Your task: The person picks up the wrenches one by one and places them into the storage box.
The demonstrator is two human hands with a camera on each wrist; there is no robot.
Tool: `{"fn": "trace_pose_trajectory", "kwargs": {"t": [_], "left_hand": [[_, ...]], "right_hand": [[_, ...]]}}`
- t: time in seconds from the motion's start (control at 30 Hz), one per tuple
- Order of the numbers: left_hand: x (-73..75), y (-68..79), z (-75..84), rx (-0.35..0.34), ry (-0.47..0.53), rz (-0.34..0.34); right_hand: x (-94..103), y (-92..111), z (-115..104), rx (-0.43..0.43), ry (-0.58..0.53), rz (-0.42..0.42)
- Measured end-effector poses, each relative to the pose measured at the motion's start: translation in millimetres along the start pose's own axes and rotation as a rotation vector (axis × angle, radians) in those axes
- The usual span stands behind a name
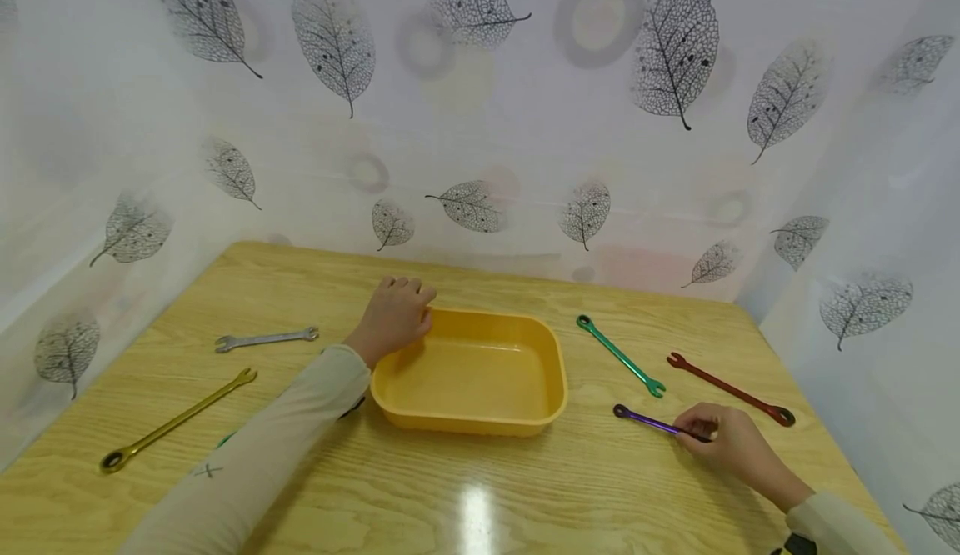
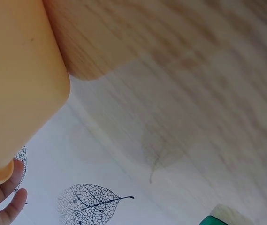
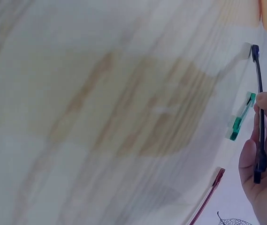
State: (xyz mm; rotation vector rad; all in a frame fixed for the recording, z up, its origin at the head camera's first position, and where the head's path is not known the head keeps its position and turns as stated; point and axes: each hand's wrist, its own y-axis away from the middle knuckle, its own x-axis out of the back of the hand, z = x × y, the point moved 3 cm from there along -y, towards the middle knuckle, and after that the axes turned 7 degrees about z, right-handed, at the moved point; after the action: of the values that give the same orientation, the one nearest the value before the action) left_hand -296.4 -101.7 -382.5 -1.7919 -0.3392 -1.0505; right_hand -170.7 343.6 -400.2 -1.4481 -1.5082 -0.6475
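A yellow plastic tray (image 1: 468, 423) with rounded corners sits mid-table. My left hand (image 1: 393, 315) grips its rim at the far left corner, with the fingertips around the edge in the left wrist view. Off to the tray's right, my right hand (image 1: 731, 445) pinches a purple combination wrench (image 1: 651, 422) near one end, between thumb and fingers. The wrench's ring end points toward the tray. In the right wrist view the same wrench (image 3: 260, 79) looks dark and stands above the wood surface.
Beyond the purple wrench lie a green wrench (image 1: 621, 357) and a red wrench (image 1: 731, 388). On the left are a silver open-end wrench (image 1: 266, 339) and a gold wrench (image 1: 180, 419). A leaf-printed curtain (image 1: 480, 122) surrounds the wooden table (image 1: 570, 497) behind and at the sides.
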Motion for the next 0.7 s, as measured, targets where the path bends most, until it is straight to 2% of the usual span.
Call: {"fn": "trace_pose_trajectory", "kwargs": {"t": [0.33,0.57,0.7], "left_hand": [[3.4,0.0,1.1,0.002,0.007,0.002],[2.1,0.6,0.7,0.006,0.019,-0.007],[0.9,0.7,0.4,0.007,0.018,-0.008]], "right_hand": [[0.5,-3,-1,0.026,-0.009,0.015],[6.6,-6,-9,0.129,-0.029,0.088],[12.2,-11,-15,0.157,-0.035,0.119]]}}
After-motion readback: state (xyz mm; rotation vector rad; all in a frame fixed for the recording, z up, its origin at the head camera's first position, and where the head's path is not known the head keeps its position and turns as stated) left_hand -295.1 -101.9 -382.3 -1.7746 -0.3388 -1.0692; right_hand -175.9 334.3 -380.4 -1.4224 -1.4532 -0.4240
